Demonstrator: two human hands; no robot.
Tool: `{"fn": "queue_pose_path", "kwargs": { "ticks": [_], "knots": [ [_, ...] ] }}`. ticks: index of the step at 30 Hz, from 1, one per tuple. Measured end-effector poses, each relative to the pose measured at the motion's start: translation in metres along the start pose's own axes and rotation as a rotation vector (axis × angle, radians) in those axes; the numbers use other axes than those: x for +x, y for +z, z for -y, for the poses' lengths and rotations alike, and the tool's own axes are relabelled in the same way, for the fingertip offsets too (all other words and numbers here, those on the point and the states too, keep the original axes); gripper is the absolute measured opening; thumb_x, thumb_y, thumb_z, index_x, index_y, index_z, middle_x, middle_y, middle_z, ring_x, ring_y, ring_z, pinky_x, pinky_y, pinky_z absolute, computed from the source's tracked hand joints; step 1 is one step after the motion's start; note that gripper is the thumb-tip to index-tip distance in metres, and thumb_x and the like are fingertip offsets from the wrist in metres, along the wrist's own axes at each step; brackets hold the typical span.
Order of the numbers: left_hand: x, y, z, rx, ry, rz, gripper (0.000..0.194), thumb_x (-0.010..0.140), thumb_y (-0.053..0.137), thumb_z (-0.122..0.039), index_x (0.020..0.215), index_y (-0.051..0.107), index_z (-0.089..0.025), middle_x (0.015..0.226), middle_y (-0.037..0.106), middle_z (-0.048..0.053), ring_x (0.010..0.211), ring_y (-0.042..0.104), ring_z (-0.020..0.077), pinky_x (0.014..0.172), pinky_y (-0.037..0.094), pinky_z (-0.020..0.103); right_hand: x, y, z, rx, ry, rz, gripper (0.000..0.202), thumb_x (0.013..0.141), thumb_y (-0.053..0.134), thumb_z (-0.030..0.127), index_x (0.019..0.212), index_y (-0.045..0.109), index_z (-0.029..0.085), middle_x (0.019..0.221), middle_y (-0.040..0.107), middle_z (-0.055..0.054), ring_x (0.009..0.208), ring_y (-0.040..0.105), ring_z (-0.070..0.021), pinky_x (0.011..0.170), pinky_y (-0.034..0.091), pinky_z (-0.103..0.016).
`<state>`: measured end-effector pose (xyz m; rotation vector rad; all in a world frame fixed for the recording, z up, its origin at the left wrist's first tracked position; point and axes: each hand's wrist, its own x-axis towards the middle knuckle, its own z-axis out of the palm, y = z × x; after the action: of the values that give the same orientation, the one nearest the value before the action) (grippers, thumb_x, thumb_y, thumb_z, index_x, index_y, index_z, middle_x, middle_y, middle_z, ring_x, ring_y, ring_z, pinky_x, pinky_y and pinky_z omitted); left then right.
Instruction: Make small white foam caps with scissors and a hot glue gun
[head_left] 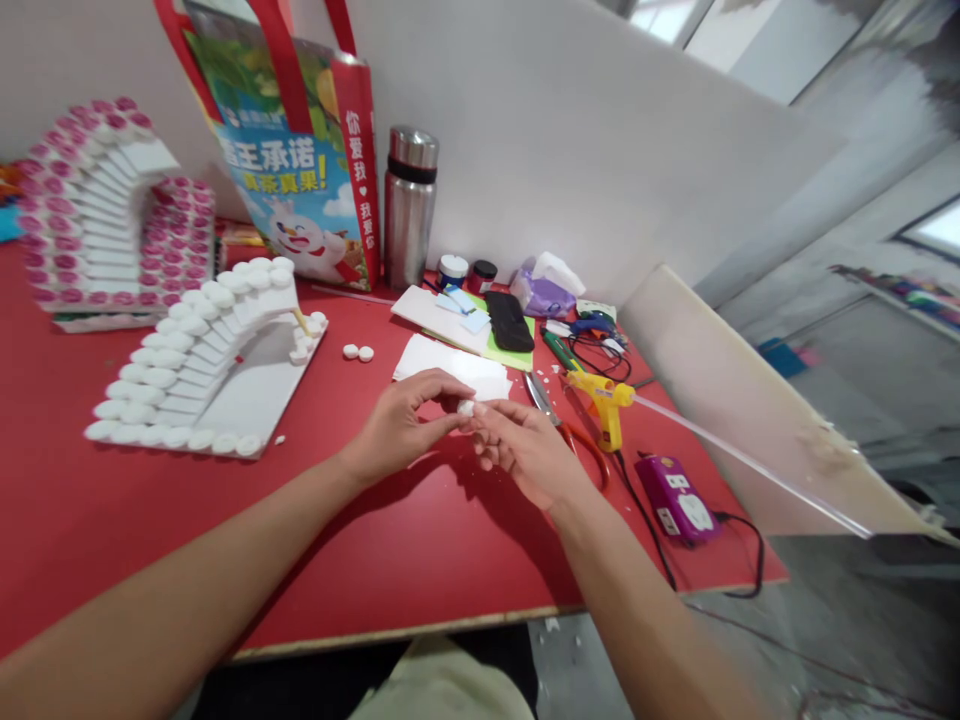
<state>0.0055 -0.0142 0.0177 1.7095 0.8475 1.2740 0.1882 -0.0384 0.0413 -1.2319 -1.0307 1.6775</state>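
Between the fingertips of my left hand [409,422] and my right hand [523,447] is a small white round piece [466,408]; both hands are closed on it, low over the red table. Its exact kind is too small to tell. Two similar white discs [358,352] lie side by side to the left of my hands. Further left stands a white curved staircase model [196,362] edged with white discs. Just right of my right hand are scissors [541,398] with orange handles, partly hidden behind it.
A yellow glue gun [604,396] with a long clear stick rests at right, beside a purple power socket [679,500]. White sheets [450,368], a black case [510,321], a steel bottle [410,210] and a printed bag [289,160] stand behind. A pink-and-white model [112,215] is far left.
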Motion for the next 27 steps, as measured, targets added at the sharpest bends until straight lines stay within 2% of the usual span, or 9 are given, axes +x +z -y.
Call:
{"fn": "queue_pose_path", "kwargs": {
  "ticks": [4,6,9,13,20,25,27],
  "knots": [
    [-0.002,0.000,0.001,0.125,0.031,0.010,0.019,0.088,0.072,-0.023,0.106,0.076,-0.018,0.100,0.074,0.010,0.090,0.067,0.0200,0.086,0.052,0.032,0.013,0.001,0.001,0.003,0.006,0.032,0.037,0.069,0.089,0.045,0.079,0.072,0.014,0.068,0.064,0.001,0.051,0.046,-0.0052,0.046,0.036,-0.020],
    [-0.001,-0.002,0.004,0.162,0.027,-0.024,0.022,0.088,0.072,-0.025,0.108,0.075,-0.018,0.102,0.073,0.010,0.088,0.067,0.0192,0.084,0.052,0.031,0.023,0.000,0.003,-0.013,0.022,0.070,0.035,0.068,0.090,0.043,0.079,0.072,0.014,0.066,0.063,0.001,0.052,0.047,-0.0059,0.046,0.036,-0.020],
    [0.001,-0.010,0.011,0.206,0.040,-0.057,0.023,0.088,0.072,-0.027,0.110,0.074,-0.018,0.101,0.073,0.009,0.084,0.065,0.0179,0.082,0.051,0.030,0.038,0.000,0.006,0.013,0.071,0.132,0.036,0.063,0.093,0.038,0.083,0.074,0.015,0.073,0.067,-0.001,0.061,0.056,-0.0093,0.050,0.041,-0.021],
    [0.006,-0.022,0.020,0.278,0.056,-0.011,0.025,0.088,0.071,-0.024,0.112,0.073,-0.020,0.101,0.072,0.008,0.087,0.064,0.0187,0.084,0.051,0.031,0.051,0.001,0.003,0.079,0.089,0.176,0.037,0.060,0.095,0.037,0.078,0.073,0.013,0.068,0.063,0.000,0.062,0.055,-0.0098,0.054,0.043,-0.022],
    [0.006,-0.019,0.020,0.301,0.109,0.068,0.023,0.090,0.070,-0.028,0.112,0.075,-0.021,0.097,0.074,0.009,0.089,0.064,0.0215,0.085,0.050,0.034,0.050,-0.008,-0.003,0.072,0.101,0.242,0.036,0.062,0.094,0.036,0.078,0.073,0.011,0.063,0.060,0.001,0.055,0.049,-0.0072,0.054,0.038,-0.023],
    [0.004,-0.016,0.017,0.307,0.165,0.030,0.034,0.092,0.067,-0.025,0.126,0.071,-0.022,0.107,0.075,0.010,0.092,0.065,0.0210,0.089,0.050,0.034,0.049,-0.015,0.001,0.103,0.145,0.272,0.043,0.067,0.092,0.045,0.088,0.073,0.013,0.077,0.064,-0.002,0.064,0.053,-0.0092,0.052,0.040,-0.021],
    [0.004,-0.015,0.018,0.326,0.173,0.006,0.036,0.092,0.068,-0.026,0.127,0.071,-0.022,0.108,0.075,0.011,0.094,0.065,0.0211,0.089,0.050,0.034,0.048,-0.015,0.002,0.098,0.150,0.270,0.044,0.068,0.090,0.049,0.086,0.070,0.014,0.075,0.063,-0.001,0.061,0.051,-0.0085,0.050,0.039,-0.021]
  ]
}}
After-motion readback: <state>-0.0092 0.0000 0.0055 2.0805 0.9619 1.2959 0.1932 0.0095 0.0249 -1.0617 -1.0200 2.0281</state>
